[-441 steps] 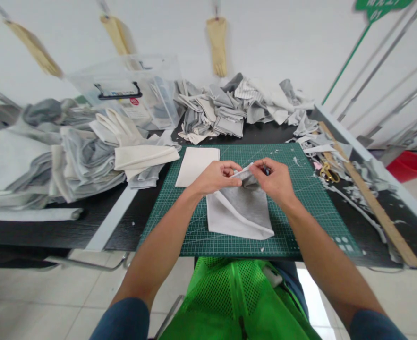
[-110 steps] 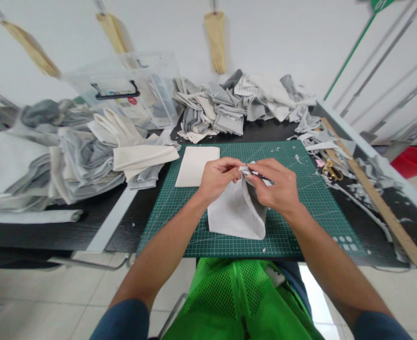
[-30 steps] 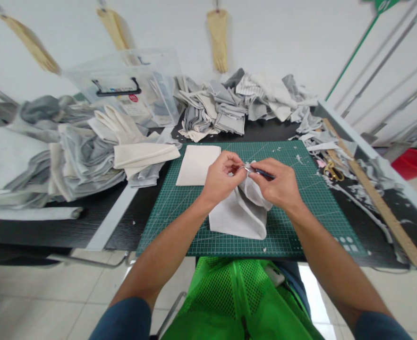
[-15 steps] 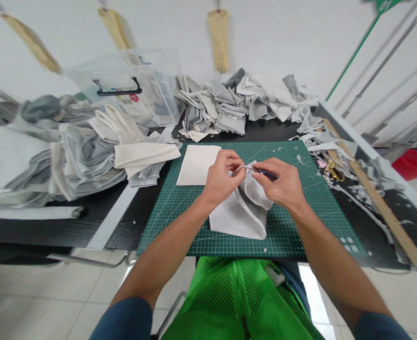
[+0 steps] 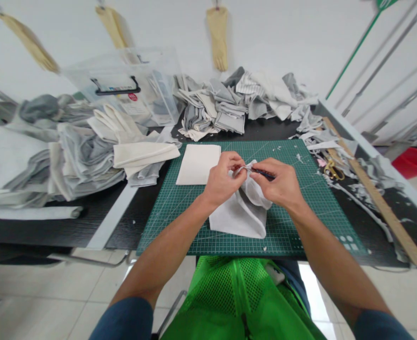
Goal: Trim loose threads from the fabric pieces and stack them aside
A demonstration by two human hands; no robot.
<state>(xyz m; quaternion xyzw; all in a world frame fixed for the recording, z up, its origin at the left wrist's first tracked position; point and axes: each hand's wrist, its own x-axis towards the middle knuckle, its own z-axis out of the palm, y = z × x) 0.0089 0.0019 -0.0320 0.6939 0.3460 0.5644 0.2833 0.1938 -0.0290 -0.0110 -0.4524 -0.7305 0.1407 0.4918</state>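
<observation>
A light grey cloth [image 5: 238,218] lies partly on the green cutting mat [image 5: 302,208], its upper edge bunched and lifted between my hands. My left hand [image 5: 225,177] pinches that raised edge with thumb and fingers closed. In my right hand [image 5: 278,178] is a slim dark-handled tool [image 5: 265,174], its exact kind too small to tell. The tool's tip meets the cloth's edge right beside my left fingertips. Left of the cloth, a cream rectangular sheet [image 5: 198,163] rests flat on the mat, beside my left hand.
Heaped grey and cream fabrics [image 5: 77,151] cover the table's left side, and folded cloths [image 5: 229,106] line the back. A clear plastic box [image 5: 123,85] stands behind. At right are gold-handled scissors [image 5: 333,171], fabric scraps and a long wooden ruler [image 5: 381,203].
Very little differs. Both hands keep their hold, and the tool and raised cloth edge have shifted only slightly.
</observation>
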